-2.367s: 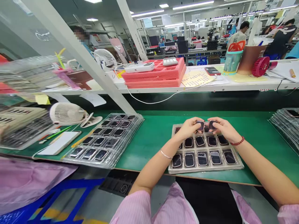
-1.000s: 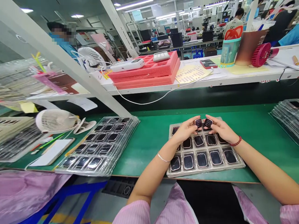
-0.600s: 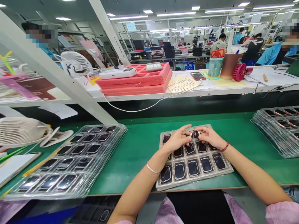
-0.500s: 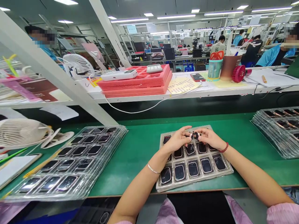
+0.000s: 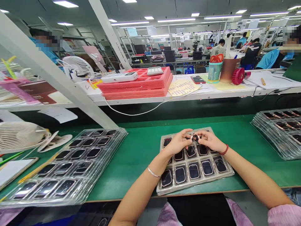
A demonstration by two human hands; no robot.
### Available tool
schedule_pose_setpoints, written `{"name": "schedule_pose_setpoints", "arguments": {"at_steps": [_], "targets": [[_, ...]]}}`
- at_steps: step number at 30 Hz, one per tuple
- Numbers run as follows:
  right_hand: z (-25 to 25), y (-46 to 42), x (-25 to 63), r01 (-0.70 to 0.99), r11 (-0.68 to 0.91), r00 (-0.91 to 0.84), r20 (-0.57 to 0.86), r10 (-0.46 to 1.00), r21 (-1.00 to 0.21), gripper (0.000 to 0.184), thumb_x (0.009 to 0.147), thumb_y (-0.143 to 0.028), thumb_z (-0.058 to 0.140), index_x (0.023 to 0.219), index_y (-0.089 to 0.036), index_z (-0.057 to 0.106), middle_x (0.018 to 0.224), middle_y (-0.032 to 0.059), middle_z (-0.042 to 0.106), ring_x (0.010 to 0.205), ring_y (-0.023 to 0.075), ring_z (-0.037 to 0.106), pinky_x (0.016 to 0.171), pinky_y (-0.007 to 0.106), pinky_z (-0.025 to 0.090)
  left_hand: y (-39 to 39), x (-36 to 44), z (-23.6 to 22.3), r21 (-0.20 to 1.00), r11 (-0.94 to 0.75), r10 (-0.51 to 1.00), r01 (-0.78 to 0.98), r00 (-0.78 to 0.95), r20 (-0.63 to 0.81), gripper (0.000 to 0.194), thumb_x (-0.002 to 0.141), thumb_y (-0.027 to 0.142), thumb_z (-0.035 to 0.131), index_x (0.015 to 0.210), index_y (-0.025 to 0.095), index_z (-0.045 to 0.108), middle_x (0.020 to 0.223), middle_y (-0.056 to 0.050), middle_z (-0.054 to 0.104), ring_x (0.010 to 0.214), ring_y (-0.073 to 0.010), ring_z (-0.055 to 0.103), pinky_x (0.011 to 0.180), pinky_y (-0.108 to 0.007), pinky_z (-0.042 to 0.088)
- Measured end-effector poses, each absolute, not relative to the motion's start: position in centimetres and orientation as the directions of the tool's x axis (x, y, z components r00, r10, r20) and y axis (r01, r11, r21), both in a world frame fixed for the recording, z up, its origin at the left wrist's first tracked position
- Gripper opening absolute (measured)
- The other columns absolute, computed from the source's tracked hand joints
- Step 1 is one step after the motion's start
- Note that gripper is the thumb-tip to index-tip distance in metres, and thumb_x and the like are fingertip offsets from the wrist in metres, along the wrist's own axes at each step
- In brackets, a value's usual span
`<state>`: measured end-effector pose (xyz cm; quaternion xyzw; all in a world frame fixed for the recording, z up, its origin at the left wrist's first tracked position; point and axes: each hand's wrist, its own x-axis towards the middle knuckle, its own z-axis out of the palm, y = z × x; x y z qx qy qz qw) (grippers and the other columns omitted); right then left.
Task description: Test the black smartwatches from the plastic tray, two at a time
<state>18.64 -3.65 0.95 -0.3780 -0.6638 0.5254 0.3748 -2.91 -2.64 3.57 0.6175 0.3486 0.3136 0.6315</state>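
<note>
My left hand (image 5: 179, 143) and my right hand (image 5: 210, 141) meet over the far part of a clear plastic tray (image 5: 169, 189). Between their fingertips is a small dark, glossy part (image 5: 195, 137) with a pale edge, like a smartwatch face. Both hands are closed on it in a pinch; the fingers hide much of its shape, and I cannot tell whether it is one piece or two. Rounded-square black screens (image 5: 194, 171) with light rims lie in the tray's pockets below my hands. My forearms cover some pockets.
Stacked clear trays (image 5: 77, 153) of similar screens stand at left, more stacked trays (image 5: 279, 138) at right. A white fan (image 5: 22, 135) lies at far left. Above the green bench (image 5: 131, 163), a shelf (image 5: 150, 102) carries red foam (image 5: 136, 89), a phone and cups. Other people sit beyond.
The view has shifted slightly. Both hands keep their pinch on the dark part over the tray, with hardly any movement.
</note>
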Motion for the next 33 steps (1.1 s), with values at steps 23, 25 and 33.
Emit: {"name": "schedule_pose_setpoints", "arguments": {"at_steps": [23,25,33], "targets": [[0.76,-3.52,18.78,0.012,0.037,-0.353,0.031,0.935,-0.999,0.050,0.078,-0.039,0.071,0.122,-0.017,0.060,0.097,0.0074,0.068,0.072,0.0158,0.068,0.060,0.028,0.056,-2.48,-2.52,3.36,0.996,0.085,0.873,-0.024,0.484,-0.063,0.045,0.081,0.021,0.062,0.124,0.012,0.055,0.096,-0.008,0.065,0.078,-0.0132,0.066,0.060,-0.019,0.050],[0.84,-3.47,18.90,-0.017,0.010,-0.320,0.015,0.947,-1.000,0.052,0.077,-0.032,0.070,0.127,-0.019,0.058,0.103,0.0085,0.069,0.087,0.0204,0.071,0.065,0.029,0.059,-2.46,-2.39,3.51,0.994,0.102,0.882,-0.048,0.467,-0.068,0.045,0.078,0.015,0.061,0.123,0.013,0.055,0.096,-0.008,0.066,0.085,-0.0151,0.067,0.063,-0.021,0.052],[1.32,-3.65,19.01,0.086,0.041,-0.353,0.008,0.936,-0.995,0.044,0.076,-0.019,0.062,0.121,-0.018,0.061,0.109,0.0089,0.071,0.082,0.0190,0.073,0.064,0.029,0.060,-2.44,-2.12,3.71,0.998,0.049,0.907,0.048,0.417,-0.065,0.029,0.072,0.012,0.060,0.101,0.012,0.058,0.088,-0.005,0.068,0.064,-0.0095,0.063,0.059,-0.020,0.045]]}}
